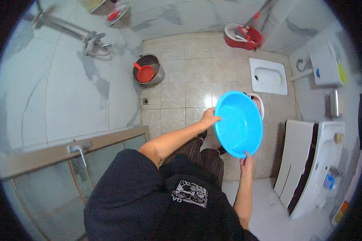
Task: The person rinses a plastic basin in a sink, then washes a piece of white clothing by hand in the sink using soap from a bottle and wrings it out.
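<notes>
Between my two hands I hold a blue plastic basin [239, 126], tilted so that its smooth inside faces me. My left hand [210, 118] grips the rim on the left, thumb over the edge. On the near rim, my right hand [246, 163] has hold of the basin with the thumb on top. Partly hidden behind the basin is a white-rimmed tub [260, 102] on the floor, with pinkish and dark items in it that I cannot make out.
A grey bucket [160, 75] holding a red dipper [145, 74] stands by the left wall. Beyond are a red mop bucket [252, 43] and a squat toilet [268, 76]. A washbasin cabinet [294, 159] lines the right; a glazed door [48, 186] is at left.
</notes>
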Demonstrator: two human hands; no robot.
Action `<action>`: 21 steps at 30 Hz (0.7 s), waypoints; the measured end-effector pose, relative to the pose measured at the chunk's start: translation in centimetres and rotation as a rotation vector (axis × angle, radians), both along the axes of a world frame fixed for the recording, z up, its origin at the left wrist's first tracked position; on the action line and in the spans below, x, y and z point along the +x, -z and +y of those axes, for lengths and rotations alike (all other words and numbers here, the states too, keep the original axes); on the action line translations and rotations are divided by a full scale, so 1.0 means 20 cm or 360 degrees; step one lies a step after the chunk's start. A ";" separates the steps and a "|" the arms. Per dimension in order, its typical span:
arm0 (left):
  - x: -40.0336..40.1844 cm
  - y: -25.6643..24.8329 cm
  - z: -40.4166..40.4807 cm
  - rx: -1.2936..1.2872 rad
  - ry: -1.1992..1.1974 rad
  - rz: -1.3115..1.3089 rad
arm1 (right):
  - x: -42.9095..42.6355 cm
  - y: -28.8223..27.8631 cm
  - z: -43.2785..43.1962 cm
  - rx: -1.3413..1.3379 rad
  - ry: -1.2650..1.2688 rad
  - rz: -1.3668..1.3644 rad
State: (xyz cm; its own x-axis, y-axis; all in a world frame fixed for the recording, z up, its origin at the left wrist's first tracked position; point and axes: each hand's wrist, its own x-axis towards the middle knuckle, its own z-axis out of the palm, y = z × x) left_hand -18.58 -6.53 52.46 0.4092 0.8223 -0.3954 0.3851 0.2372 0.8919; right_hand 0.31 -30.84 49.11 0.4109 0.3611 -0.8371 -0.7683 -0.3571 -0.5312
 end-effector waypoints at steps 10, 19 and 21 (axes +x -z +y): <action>-0.28 0.14 -0.07 -0.1408 -0.0080 -0.0136 | -0.18 -0.13 0.10 -0.0013 -0.0085 -0.0693; -0.15 0.21 -0.29 -0.1030 0.0334 0.0376 | -0.32 -0.02 -0.33 -0.0187 0.0197 -0.0408; -0.14 0.22 -0.36 -0.1012 0.0349 0.0317 | -0.39 0.04 -0.45 -0.0102 0.0309 -0.0275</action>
State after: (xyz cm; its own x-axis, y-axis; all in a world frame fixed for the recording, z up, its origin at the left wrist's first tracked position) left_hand -21.36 -13.65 48.07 0.4092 0.3136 -0.8568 0.6253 0.5875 0.5137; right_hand -7.42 -39.87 48.30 0.6061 0.2101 -0.7672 -0.7255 -0.2493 -0.6414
